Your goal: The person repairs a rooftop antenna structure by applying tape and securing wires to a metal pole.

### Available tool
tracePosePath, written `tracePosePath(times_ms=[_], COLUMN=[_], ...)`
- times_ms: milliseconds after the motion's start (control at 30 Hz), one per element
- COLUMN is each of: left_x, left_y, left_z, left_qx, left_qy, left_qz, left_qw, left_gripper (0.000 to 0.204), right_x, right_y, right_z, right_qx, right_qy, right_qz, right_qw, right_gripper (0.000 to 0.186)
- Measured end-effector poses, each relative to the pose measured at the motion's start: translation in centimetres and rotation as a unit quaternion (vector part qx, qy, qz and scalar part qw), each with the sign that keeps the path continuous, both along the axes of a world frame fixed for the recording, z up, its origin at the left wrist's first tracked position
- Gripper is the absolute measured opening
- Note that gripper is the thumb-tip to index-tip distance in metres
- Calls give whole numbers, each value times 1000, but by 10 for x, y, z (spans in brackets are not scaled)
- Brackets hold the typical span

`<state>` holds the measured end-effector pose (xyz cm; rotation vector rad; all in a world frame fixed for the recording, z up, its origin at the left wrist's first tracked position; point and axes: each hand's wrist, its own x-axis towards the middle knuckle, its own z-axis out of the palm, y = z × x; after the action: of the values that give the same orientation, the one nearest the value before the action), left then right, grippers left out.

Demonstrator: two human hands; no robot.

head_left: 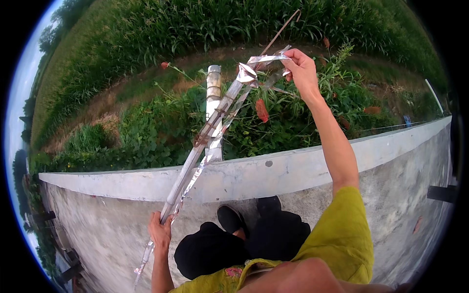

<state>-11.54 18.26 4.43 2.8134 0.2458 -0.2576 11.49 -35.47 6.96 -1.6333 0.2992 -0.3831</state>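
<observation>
A long pale pole (189, 163) slants from the lower left up to the top middle, with rusty wire (201, 139) bound round it partway. My left hand (159, 229) is closed round its lower part. Shiny silver tape (191, 183) hangs along the pole and is wrapped at its upper end in a bright bunch (246, 73). Beyond that end, my right hand (299, 71) pinches a stretch of the silver tape between thumb and fingers. A thin brown stick (281, 31) juts up past the wrapped end.
A low concrete ledge (293, 158) crosses in front of my feet. Behind the pole stands an upright white pipe (213, 93) with a ringed top. Green plants with red flowers (262, 111) grow beyond the ledge, and tall maize (195, 29) rises farther back.
</observation>
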Motion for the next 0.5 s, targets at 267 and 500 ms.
tracePosePath(times_ms=[267, 500], left_x=[-28, -48], left_y=[13, 20], left_z=[-22, -38], left_qx=[93, 20], left_qy=[-40, -102], left_qz=[-43, 21], left_qw=[994, 994], left_gripper=[31, 20], right_x=[11, -2], right_y=[-4, -8], right_z=[8, 4], right_qx=[294, -133], right_qy=[-33, -9], right_qz=[16, -65], right_qw=[955, 989], right_gripper=[18, 45])
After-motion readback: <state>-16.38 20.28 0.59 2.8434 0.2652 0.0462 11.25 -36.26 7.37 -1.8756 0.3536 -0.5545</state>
